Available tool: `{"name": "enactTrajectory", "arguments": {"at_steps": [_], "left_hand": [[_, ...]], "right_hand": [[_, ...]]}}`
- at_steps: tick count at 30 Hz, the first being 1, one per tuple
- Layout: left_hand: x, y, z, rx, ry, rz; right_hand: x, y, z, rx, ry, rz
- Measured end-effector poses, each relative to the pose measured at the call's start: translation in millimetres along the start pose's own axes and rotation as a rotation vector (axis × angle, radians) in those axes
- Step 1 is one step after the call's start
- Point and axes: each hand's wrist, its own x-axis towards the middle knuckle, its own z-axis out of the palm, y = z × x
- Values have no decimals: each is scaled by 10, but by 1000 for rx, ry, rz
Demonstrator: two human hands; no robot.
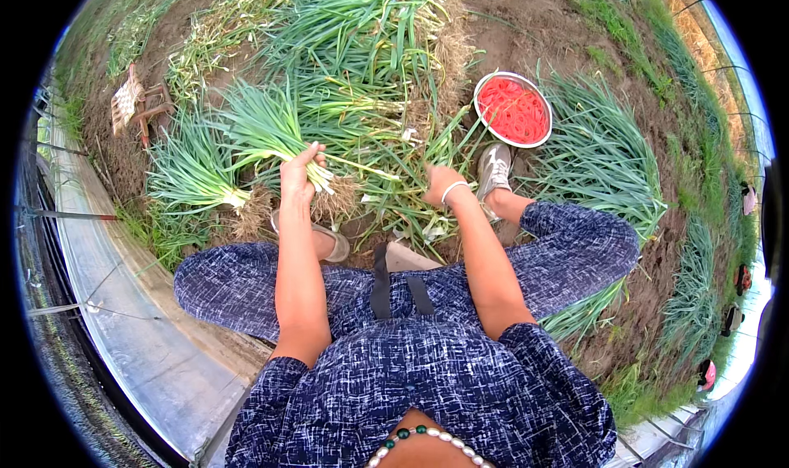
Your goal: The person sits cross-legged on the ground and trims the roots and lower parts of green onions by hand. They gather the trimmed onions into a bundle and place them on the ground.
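Note:
My left hand (301,171) is closed around a bunch of green garlic chives or similar leafy alliums (271,123), its pale stems and brown roots pointing down to the right. Over the loose leaves by the right shoe is my right hand (442,183), with a white bracelet at the wrist; its fingers are curled and partly blurred, so whether they hold a leaf cannot be told. One thin stalk (363,166) juts out from the held bunch towards it. A rooted bundle (209,184) lies on the ground left of my left hand. Beyond both hands spreads a large pile of the plants (363,30).
A metal bowl of red bands or ties (515,109) stands beyond the right shoe (494,169). A small wooden stool with a woven seat (129,101) is at the left. More plants (604,153) lie at the right. Plastic sheeting (123,320) borders the soil at the lower left.

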Motion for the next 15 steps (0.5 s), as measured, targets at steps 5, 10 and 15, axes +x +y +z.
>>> {"name": "enactTrajectory", "arguments": {"at_steps": [5, 10, 15], "left_hand": [[6, -62, 80, -193, -87, -84], [36, -176, 9, -137, -187, -2], [-53, -381, 43, -195, -177, -135]], "right_hand": [[-264, -711, -166, 443, 228, -484], [-147, -787, 169, 544, 531, -311], [-133, -1159, 108, 126, 275, -321]]}}
